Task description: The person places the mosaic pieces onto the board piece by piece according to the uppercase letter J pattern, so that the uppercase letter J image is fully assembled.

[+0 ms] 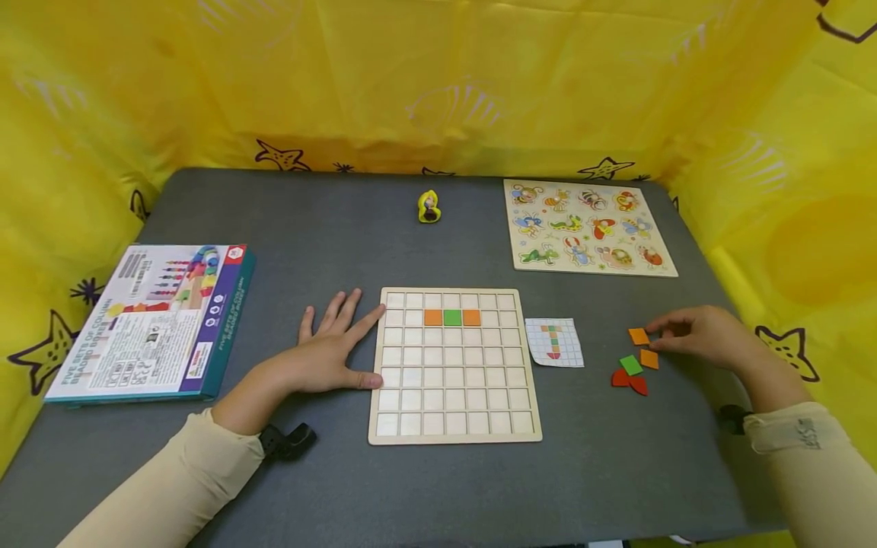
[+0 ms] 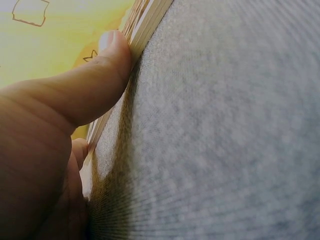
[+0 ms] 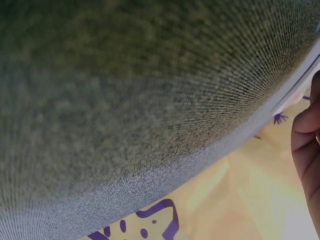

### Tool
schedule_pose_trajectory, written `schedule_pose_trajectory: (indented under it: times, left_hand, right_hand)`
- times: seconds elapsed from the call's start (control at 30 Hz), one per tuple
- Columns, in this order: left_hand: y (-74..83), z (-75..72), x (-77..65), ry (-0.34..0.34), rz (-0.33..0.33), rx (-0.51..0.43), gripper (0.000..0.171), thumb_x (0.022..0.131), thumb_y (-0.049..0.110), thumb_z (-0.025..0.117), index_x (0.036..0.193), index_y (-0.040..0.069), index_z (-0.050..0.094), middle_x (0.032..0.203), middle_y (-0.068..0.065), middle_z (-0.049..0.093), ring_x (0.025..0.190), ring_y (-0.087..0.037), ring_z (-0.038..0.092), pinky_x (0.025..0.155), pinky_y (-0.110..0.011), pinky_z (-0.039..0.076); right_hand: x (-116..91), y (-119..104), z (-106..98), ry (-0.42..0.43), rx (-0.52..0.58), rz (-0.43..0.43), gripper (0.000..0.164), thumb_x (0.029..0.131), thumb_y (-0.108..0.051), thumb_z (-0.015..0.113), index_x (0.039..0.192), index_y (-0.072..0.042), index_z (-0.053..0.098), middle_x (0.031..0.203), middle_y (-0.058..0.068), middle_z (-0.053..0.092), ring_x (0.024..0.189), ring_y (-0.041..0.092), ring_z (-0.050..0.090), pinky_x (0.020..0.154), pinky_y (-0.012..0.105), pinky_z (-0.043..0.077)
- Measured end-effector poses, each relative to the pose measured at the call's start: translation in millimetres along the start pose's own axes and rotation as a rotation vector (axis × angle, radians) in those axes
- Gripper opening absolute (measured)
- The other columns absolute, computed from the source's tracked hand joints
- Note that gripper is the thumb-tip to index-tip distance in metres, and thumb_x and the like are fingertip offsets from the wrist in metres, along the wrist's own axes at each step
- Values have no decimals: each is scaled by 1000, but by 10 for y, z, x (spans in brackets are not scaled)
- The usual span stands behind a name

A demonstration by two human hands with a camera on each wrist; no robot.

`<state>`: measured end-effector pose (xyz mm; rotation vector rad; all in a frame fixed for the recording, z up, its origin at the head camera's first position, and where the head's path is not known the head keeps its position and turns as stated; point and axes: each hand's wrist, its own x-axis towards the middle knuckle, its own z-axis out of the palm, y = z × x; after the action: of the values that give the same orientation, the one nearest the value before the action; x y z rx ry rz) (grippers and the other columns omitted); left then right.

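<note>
Fingers spread, my left hand (image 1: 322, 358) rests at the left side of a wooden grid board (image 1: 455, 441), its index finger and thumb touching the edge. In the left wrist view the thumb (image 2: 107, 65) presses against the board's side. An orange tile (image 1: 432, 317), a green tile (image 1: 452, 317) and another orange tile (image 1: 471, 317) sit in a row on the board. My right hand (image 1: 706, 339) is at two loose orange tiles (image 1: 639, 336), thumb and index finger apart at their edges. Below them lie a green tile (image 1: 631, 365) and two red pieces (image 1: 639, 386).
A paper pattern card (image 1: 555, 342) lies right of the board. At the back right is an insect puzzle board (image 1: 592, 228). A small yellow figure (image 1: 428, 207) stands at the back. To the left lies a toy box (image 1: 151, 323). Yellow cloth walls (image 1: 438, 91) surround the grey table (image 1: 329, 472).
</note>
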<state>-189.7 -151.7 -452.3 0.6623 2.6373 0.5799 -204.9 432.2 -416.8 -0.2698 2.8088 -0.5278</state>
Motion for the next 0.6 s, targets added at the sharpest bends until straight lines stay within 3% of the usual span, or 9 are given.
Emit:
schedule_pose_trajectory:
  times: [0.2,0.4,0.6]
  left_hand:
    - [-20,18,8,3,-6,-1,110,75,75,63,159,32,6,162,-13,-15,145,-33,-20,102,-67,-16]
    - [-37,31,15,11,-4,-11,111,74,76,64,159,33,7,162,-12,-15,144,-31,-21,102,-66,-17]
    - [-13,9,10,1,-15,-6,110,75,75,64,159,32,7,162,-13,-15,145,-32,-21,103,-66,-16]
  right_hand:
    - [20,-4,8,-25,16,-18,38,80,-35,82,110,-12,75,76,-4,60,64,12,49,56,27,37]
    - [24,-28,8,-7,8,-25,35,81,-35,82,106,-12,76,75,-5,60,63,11,49,55,26,37]
    - [78,-363,-24,57,-4,-102,29,80,-31,83,100,-12,76,74,-6,59,63,10,50,55,26,39]
